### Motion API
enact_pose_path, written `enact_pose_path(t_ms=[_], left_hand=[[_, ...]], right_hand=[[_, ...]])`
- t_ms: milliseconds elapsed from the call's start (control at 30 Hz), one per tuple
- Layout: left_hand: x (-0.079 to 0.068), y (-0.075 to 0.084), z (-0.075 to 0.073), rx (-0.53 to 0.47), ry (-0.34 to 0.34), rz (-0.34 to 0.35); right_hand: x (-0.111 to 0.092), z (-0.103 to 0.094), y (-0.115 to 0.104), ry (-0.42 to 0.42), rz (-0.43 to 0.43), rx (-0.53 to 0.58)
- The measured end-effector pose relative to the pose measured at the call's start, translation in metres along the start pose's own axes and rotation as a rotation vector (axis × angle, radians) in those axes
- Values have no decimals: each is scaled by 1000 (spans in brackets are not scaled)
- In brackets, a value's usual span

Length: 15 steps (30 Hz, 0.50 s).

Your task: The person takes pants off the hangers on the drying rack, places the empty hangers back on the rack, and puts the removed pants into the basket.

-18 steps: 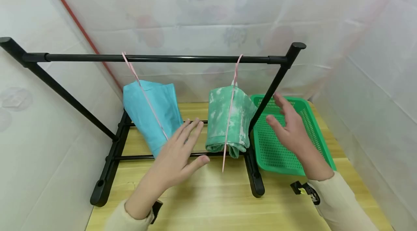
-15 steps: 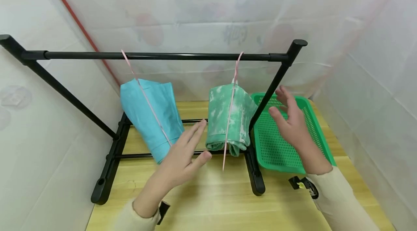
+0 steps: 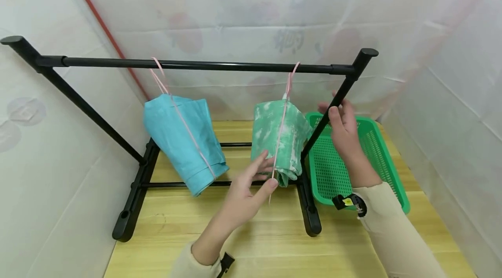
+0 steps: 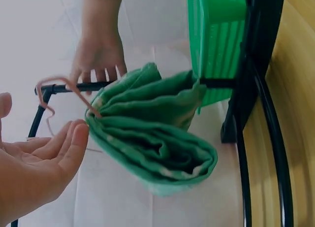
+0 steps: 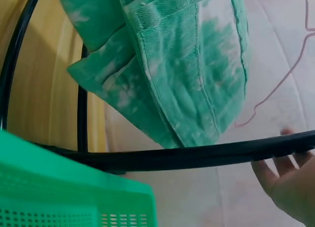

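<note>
Head view: your left grip (image 3: pixel 243 195), a bare hand, is loose, thumb and fingers apart, at the lower end of the green-and-white mottled folded fabric garment (image 3: pixel 272 134). That garment hangs from the rack's round black top bar (image 3: pixel 235 66) on a thin pink wire hanger (image 3: pixel 289 84), near the bar's right end; the hanger's lower tip passes by your left thumb. Your right grip (image 3: pixel 345 132) is at the slanted black right upright (image 3: pixel 319 125), fingers reaching past its far side, thumb on the near side; not clenched, contact hard to tell. Left on the same bar, a plain bright-blue folded fabric garment (image 3: pixel 184 138) hangs tilted on another pink hanger. A green perforated plastic basket (image 3: pixel 327 177) sits on the light wood-grain desk (image 3: pixel 282 247), just right of the rack, under your right arm. Left wrist view: your left fingertips reach the garment's folded edge right by the pink wire, thumb held well off, nothing clasped; your right fingers point down at the upright, extended and spread. Right wrist view: mottled green fabric with stitched seams fills the upper middle, the upright crosses below it, your right fingers pass behind that upright at the right edge, basket corner lower left.
</note>
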State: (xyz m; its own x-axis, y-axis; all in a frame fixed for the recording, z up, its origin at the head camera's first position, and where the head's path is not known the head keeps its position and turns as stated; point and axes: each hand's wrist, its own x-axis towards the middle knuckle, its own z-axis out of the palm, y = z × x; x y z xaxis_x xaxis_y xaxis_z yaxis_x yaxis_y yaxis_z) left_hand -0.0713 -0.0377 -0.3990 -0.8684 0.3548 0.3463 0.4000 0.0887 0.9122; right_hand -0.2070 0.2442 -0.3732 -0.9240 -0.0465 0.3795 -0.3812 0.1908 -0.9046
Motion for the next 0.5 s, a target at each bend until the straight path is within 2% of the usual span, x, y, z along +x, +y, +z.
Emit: enact_pose_path(t_ms=[167, 400, 500], left_hand=[[-1, 0, 11, -69, -40, -86], [-1, 0, 19, -131, -53, -90], [-2, 0, 17, -206, -57, -123]], right_hand=[[3, 12, 15, -36, 26, -44], [-7, 21, 21, 52, -10, -88], [-8, 21, 21, 40, -14, -101]])
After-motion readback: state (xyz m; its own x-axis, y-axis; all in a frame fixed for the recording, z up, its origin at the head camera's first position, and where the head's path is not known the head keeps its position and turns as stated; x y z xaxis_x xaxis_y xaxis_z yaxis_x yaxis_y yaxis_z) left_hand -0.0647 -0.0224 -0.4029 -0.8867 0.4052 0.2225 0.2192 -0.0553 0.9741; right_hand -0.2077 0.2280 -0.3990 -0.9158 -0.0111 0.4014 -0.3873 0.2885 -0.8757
